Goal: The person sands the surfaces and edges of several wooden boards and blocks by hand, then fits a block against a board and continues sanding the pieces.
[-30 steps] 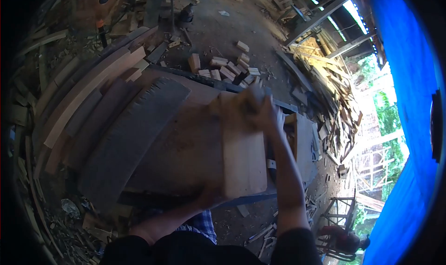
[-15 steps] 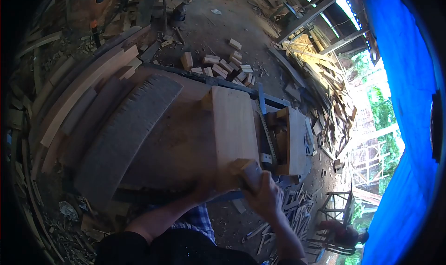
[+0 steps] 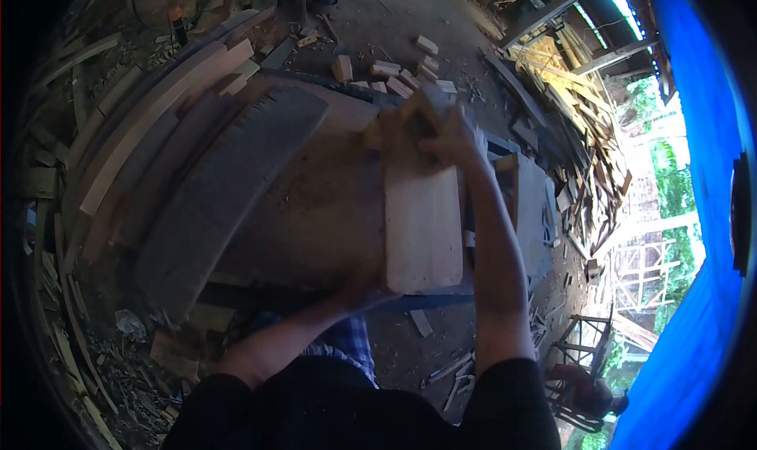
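Note:
A pale, smooth wooden board (image 3: 423, 237) lies lengthwise away from me on the workbench (image 3: 315, 206). My right hand (image 3: 459, 139) is closed round a wooden block (image 3: 426, 107) at the board's far end, the arm stretched out over the board's right side. The block looks pressed to the board's upper face; its underside is hidden. At the near left corner of the board is my left hand (image 3: 364, 290), low and in shadow. Its fingers are hidden, so its grip does not show. Right of my forearm stands a wooden piece like a small open box (image 3: 527, 206).
A wide, dark plank (image 3: 229, 198) with a rough end lies left on the bench, beside stacked long boards (image 3: 158, 135). Cut blocks (image 3: 386, 70) litter the ground beyond. Scrap wood (image 3: 587, 135) is piled right. A person (image 3: 587, 391) is at the lower right, near a blue tarp (image 3: 710, 135).
My right hand has pushed the wooden block from the near end of the board to its far end. My left hand stays by the near corner. The view has shifted slightly.

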Demonstrator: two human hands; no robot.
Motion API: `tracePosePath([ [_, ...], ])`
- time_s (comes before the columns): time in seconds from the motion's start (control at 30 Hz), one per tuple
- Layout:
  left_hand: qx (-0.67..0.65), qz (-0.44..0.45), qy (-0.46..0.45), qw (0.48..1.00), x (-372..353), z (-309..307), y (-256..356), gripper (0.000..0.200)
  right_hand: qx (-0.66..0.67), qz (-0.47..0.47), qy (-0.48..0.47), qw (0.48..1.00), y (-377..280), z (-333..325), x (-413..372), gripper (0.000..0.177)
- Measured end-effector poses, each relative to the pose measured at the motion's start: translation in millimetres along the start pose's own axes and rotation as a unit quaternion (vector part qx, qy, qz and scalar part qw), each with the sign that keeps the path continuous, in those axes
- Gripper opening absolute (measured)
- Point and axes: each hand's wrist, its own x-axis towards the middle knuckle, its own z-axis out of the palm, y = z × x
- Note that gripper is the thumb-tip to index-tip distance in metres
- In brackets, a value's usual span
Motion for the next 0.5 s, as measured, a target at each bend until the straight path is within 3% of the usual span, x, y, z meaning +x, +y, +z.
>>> tracePosePath([
  [0.1, -0.059, -0.049, 0.002, 0.997, -5, 5, -5, 0.052, -0.011, -0.041, -0.045, 0.998, 27, 3, -123, 0.097],
  [0.13, -0.063, -0.044, 0.0, 0.997, -7, 9, -7, 0.052, 0.042, -0.074, -0.017, 0.996, 32, 5, -168, 0.072],
  [0.17, -0.175, -0.083, 0.019, 0.981, -10, 14, -9, 0.054, 0.038, -0.054, -0.068, 0.996, 34, -6, -207, 0.07],
  [0.2, -0.284, -0.119, 0.038, 0.951, -9, 16, -11, 0.057, 0.027, -0.064, -0.032, 0.997, 39, 4, -238, 0.069],
  [0.23, -0.285, -0.113, 0.04, 0.951, -4, 13, -6, 0.057, 0.055, -0.045, -0.047, 0.996, 31, -1, -256, 0.067],
  [0.3, -0.108, -0.026, 0.056, 0.992, 2, 3, 9, 0.058, 0.048, -0.035, -0.057, 0.997, 23, -7, -240, 0.067],
  [0.33, -0.11, -0.025, 0.057, 0.992, 4, 2, 5, 0.058, 0.044, -0.022, -0.071, 0.996, 20, -8, -230, 0.066],
  [0.4, 0.091, -0.006, -0.018, 0.996, 1, -1, 1, 0.057, 0.0, -0.019, -0.071, 0.997, 4, -6, -169, 0.071],
  [0.5, 0.056, -0.08, -0.048, 0.994, -4, 3, -14, 0.054, -0.008, -0.057, 0.015, 0.998, -13, 16, -38, 0.08],
])
